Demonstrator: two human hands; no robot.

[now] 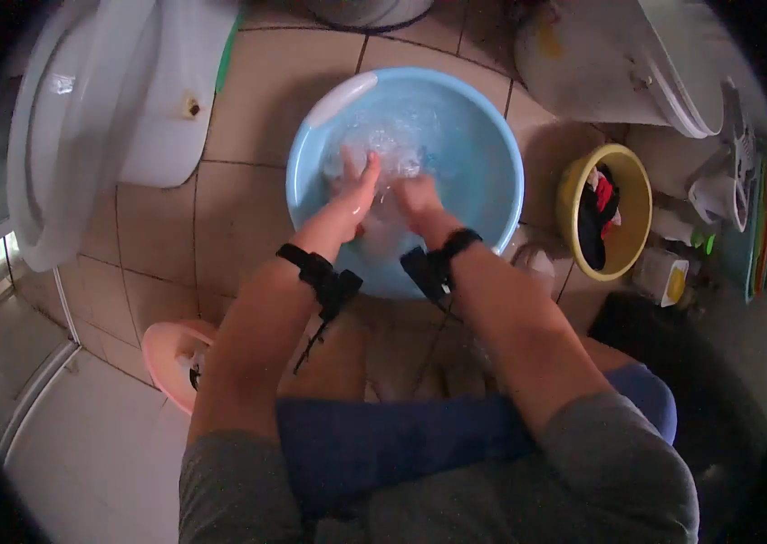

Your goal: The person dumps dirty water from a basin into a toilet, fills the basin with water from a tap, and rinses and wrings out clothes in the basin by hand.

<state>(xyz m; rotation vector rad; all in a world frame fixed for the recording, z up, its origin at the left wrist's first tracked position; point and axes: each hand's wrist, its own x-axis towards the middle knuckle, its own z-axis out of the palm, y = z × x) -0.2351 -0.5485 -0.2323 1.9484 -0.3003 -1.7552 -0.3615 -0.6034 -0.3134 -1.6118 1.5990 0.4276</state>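
Both hands work low inside a light blue basin (512, 163) that holds water. My left hand (359, 193) is at the basin's middle left, its thumb and a finger stretched apart and wet. Just to its right, my right hand (417, 199) is curled with its fingertips down in the splash. Foamy, splashing water (383, 136) rises beyond the hands. Something pale and blurred (385, 231) lies between and below them; whether it is cloth or churned water I cannot tell. What the right fingers hold is hidden.
A yellow basin (570, 213) with dark and red clothes (593, 218) stands to the right. A pink basin (159, 358) is at lower left. A white toilet (34, 181) is at upper left, a large white bucket (583, 68) at upper right. Tiled floor (243, 213) lies around.
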